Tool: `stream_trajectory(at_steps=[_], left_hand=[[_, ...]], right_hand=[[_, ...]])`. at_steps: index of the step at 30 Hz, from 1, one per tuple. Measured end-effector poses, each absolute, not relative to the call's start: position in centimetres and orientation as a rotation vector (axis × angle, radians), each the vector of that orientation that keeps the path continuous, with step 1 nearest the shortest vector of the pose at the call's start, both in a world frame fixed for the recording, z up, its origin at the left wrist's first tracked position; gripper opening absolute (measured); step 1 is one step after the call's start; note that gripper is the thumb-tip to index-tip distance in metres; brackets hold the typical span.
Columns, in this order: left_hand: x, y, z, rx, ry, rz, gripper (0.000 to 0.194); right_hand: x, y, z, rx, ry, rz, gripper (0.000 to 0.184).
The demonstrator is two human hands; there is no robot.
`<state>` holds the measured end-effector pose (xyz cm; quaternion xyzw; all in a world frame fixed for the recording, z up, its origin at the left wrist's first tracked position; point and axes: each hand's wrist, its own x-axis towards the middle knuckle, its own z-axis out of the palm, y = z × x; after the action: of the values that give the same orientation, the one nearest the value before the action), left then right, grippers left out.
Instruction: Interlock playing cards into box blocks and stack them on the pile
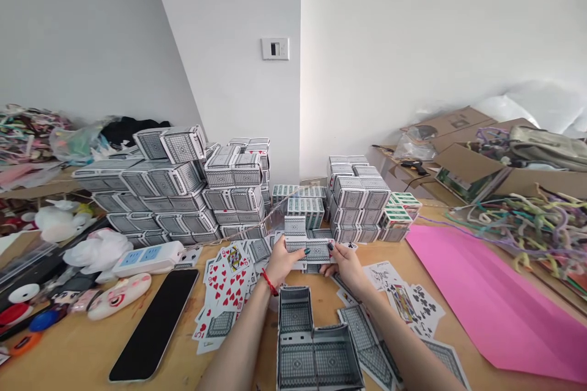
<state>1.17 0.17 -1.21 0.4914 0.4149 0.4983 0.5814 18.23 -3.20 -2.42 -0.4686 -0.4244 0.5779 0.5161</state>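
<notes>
The person's left forearm (241, 336) and right forearm (406, 336) reach forward from the lower edge, slanting inward. The left hand (279, 261) is closed in a pinch, its thumb (298, 254) stretched toward the right hand (348, 267), which faces it a little apart, also pinching, with fingers (325, 270) curled beneath. Both thumbnails are dark green.

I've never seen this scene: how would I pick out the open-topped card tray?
On the wooden table, find the two forearms entering from the bottom edge. The tray, made of grey-patterned card, sits between them. Unlike the boxy card blocks stacked further back, its top is open and its outline stepped.
</notes>
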Motion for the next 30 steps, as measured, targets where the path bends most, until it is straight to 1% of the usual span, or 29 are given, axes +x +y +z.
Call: stream_trajectory(at_steps=[9, 15, 26, 28, 30], left_hand=[[1.1, -0.2, -0.7, 1.197, 0.969, 1.151, 0.045], [0.9, -0.1, -0.9, 1.270, 0.970, 1.125, 0.043], [1.2, -0.2, -1.4, 1.342, 0.983, 1.194, 0.040], [1.3, -0.1, -1.5, 1.287, 0.989, 1.203, 0.041], [1.3, 0.0, -1.6, 1.204, 0.995, 1.222, 0.041]], right_hand=[[18.5, -2.9, -2.7, -1.116, -0.959, 1.461, 0.027], [18.6, -2.9, -2.8, -1.112, -0.978, 1.475, 0.030], [16.8, -3.5, -2.8, -1.430, -1.115, 1.125, 0.023], [16.6, -3.6, -2.3, -1.382, -1.088, 1.157, 0.025], [16.7, -3.7, -1.8, -1.249, -1.016, 1.269, 0.027]])
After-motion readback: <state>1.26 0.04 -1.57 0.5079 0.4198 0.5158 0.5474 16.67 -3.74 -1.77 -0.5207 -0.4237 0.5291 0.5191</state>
